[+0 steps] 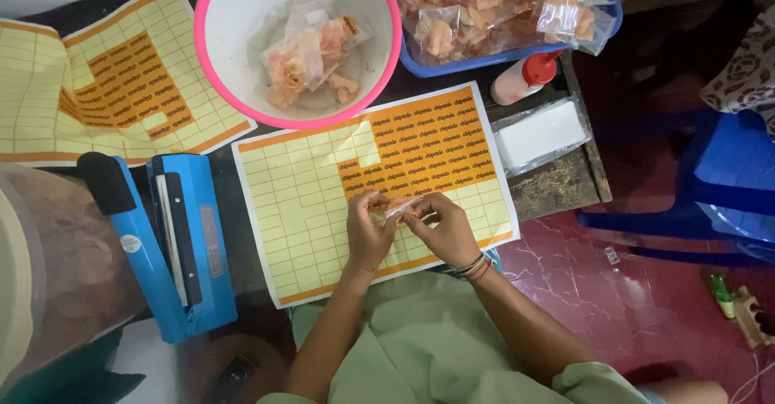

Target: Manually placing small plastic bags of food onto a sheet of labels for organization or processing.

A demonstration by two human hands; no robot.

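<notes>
Dark worn wooden table [557, 184] over red marbled floor [638, 291]; blue plastic chair [726, 178] at right. Big pink-rimmed white plastic basin [242, 16] at table's far edge w/ bagged orange chips. Blue plastic tray [517, 50] at far right corner, full of chip bags. Blue heat sealer [182, 242] near left edge. Yellow-orange sticker sheet [315, 210] at near edge; above it left hand [367, 230] & right hand [442, 228] both pinch small clear chip packet [397, 205].

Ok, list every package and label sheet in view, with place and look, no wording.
Small clear snack packet: between left hand and right hand.
Sticker sheet: under the hands, yellow with orange labels.
Second sheet: upper left, same colours.
Bagged crackers: in pink-rimmed bowl.
More bags: blue tray, top.
</notes>
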